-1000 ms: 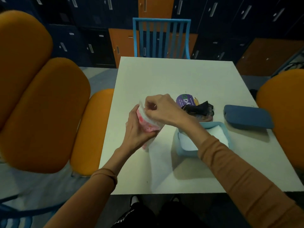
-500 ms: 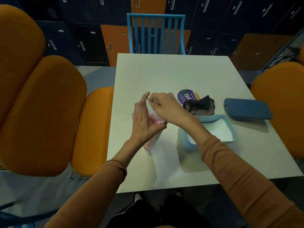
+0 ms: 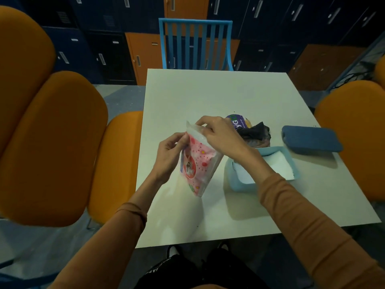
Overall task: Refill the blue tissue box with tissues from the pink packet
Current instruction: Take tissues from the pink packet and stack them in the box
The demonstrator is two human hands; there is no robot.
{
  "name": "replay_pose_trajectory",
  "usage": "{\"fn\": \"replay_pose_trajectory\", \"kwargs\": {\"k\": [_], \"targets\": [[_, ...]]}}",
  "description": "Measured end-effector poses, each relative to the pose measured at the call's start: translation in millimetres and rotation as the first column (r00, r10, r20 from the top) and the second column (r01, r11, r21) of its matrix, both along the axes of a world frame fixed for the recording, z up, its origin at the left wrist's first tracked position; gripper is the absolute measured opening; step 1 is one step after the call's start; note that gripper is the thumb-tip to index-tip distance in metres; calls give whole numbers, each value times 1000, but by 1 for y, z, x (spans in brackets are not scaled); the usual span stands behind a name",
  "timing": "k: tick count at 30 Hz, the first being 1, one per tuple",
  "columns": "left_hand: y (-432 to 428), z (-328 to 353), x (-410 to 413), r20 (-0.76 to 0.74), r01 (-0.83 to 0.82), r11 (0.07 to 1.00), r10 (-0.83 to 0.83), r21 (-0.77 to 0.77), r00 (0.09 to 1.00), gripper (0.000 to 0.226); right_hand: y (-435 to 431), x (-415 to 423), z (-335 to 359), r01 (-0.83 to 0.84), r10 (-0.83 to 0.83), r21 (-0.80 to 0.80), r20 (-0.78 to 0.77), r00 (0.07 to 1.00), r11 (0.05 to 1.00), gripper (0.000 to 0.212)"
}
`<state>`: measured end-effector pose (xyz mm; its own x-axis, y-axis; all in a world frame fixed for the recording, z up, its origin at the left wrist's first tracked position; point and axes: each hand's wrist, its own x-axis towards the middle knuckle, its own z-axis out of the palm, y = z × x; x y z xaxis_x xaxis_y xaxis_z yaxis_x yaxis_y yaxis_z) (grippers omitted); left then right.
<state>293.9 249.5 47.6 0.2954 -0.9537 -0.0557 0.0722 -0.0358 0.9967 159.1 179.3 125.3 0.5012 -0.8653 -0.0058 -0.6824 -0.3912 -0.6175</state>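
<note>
The left hand (image 3: 169,152) and right hand (image 3: 216,134) are each pinching the top seal of the pink packet (image 3: 198,163), holding it upright above the counter (image 3: 208,97), just beside the blue tissue box (image 3: 239,182).

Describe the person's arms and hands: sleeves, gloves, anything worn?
Long orange-brown sleeves on both arms. The left sleeve ends in a bunched cuff up the forearm; the right sleeve stops nearer the wrist. The left hand and right hand are bare, no gloves.
</note>
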Motion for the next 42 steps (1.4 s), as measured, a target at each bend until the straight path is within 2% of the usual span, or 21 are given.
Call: {"fn": "replay_pose_trajectory", "kwargs": {"k": [4,7,11,17,24,26,28,29,30,31,32,34,36,38,40,42], "targets": [[-3,0,6,-7,-36,999,36,10,999,16,-4,-5,14,62,-61,-37,33,998,997,24],[-2,1,9,27,-50,999,50,10,998,17,-14,-15,31,156,-146,-57,151,978,986,23],[-9,10,15,208,-34,999,30,16,978,22,-23,-27,46,182,-155,-114,215,964,977,20],[-29,13,38,476,-8,996,-33,83,879,29,-33,-45,59,365,-284,-154,387,877,918,19],[-31,-24,48,634,17,964,-188,266,750,24,-40,-73,55,495,-420,-61,448,790,867,20],[-29,-30,46,665,-34,963,-159,267,729,30,-35,-77,50,501,-451,19,465,762,865,19],[-25,-25,38,585,-81,974,-61,213,808,40,-28,-81,43,494,-475,90,464,747,865,17],[-22,-19,32,438,-85,973,-19,215,899,46,-24,-82,38,494,-493,129,461,738,860,16],[-18,-14,25,207,-54,967,2,249,978,53,-20,-82,33,496,-520,183,461,719,849,16],[-12,-8,17,-58,1,958,16,288,998,61,-15,-82,28,497,-555,255,469,687,830,18],[-6,-2,10,-286,64,943,34,325,958,68,-11,-82,22,491,-594,335,479,646,804,20],[7,2,1,-536,212,911,12,355,844,74,-1,-80,7,452,-654,476,491,575,755,19],[22,4,-4,-611,273,877,30,396,791,65,11,-81,-10,341,-668,594,508,544,729,21],[37,-5,-3,-549,277,838,32,470,835,51,26,-85,-26,179,-631,674,516,580,716,22],[48,-22,2,-393,252,846,-56,469,918,40,43,-91,-42,103,-562,702,463,685,705,26],[57,-34,4,-266,165,895,-54,414,962,33,60,-96,-58,135,-481,675,357,801,725,27]]}}
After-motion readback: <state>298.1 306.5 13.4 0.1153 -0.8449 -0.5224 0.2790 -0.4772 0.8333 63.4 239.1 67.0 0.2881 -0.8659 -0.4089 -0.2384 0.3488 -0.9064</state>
